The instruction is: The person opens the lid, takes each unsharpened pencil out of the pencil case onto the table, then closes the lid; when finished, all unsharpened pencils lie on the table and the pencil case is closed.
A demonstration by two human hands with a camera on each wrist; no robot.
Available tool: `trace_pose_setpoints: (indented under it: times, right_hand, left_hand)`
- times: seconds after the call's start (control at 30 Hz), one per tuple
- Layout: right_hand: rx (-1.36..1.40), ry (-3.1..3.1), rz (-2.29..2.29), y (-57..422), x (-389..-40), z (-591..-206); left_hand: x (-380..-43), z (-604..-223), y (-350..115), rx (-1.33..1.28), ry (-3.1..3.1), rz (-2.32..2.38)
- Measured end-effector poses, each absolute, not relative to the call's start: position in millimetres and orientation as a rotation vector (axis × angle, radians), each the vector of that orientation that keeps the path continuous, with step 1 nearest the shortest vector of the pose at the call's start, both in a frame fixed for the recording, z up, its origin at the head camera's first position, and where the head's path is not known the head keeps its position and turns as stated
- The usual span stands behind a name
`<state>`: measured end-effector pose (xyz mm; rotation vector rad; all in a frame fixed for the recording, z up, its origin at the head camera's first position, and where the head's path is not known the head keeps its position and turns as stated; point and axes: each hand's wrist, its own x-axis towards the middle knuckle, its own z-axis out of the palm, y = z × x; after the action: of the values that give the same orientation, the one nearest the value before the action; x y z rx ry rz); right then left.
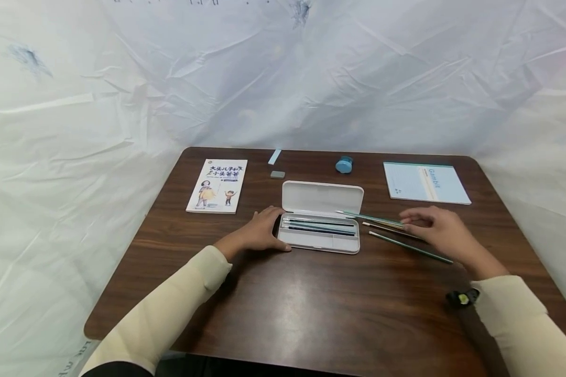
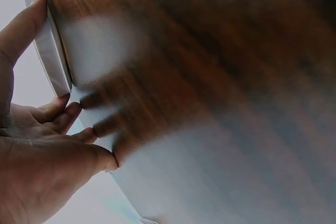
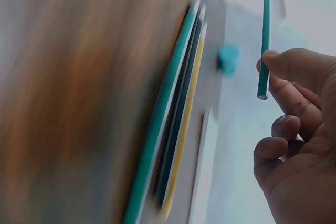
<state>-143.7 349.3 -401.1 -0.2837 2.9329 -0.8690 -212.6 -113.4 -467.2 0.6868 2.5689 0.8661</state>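
A white pencil case point(image 1: 318, 240) lies with its lid point(image 1: 323, 196) raised, several pencils point(image 1: 318, 226) side by side in it. My left hand point(image 1: 260, 230) holds the case's left end, thumb at the front corner and fingers round the side; the left wrist view shows the thumb point(image 2: 26, 24) on the case's edge. Between thumb and forefinger, my right hand point(image 1: 436, 230) pinches a green pencil point(image 3: 265, 30) near one end. Its other end overlaps the case's right side in the head view. Below that hand, another green pencil point(image 1: 410, 247), a dark pencil point(image 1: 391, 230) and a yellow pencil point(image 3: 190, 114) lie on the table.
A picture-cover book point(image 1: 217, 187) lies to the left. Behind the case are a grey eraser point(image 1: 277, 175), a pale blue strip point(image 1: 274, 156) and a round blue object point(image 1: 344, 165). A light blue notebook point(image 1: 426, 182) lies at the back right of the brown table point(image 1: 292, 309).
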Motion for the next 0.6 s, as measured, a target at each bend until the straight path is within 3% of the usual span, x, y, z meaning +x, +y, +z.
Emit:
trace_pose_setpoints:
  times: [0.27, 0.6]
  right_hand:
    - [-0.108, 2.906, -0.838, 405.7, -115.8, -416.7]
    - [-0.098, 2.903, -0.823, 422.6, -110.8, -434.7]
  left_hand:
    - [-216.8, -470.9, -114.6, 0.69, 2.585, 0.851]
    - [-221.7, -481.7, -115.9, 0.693, 2.594, 0.839]
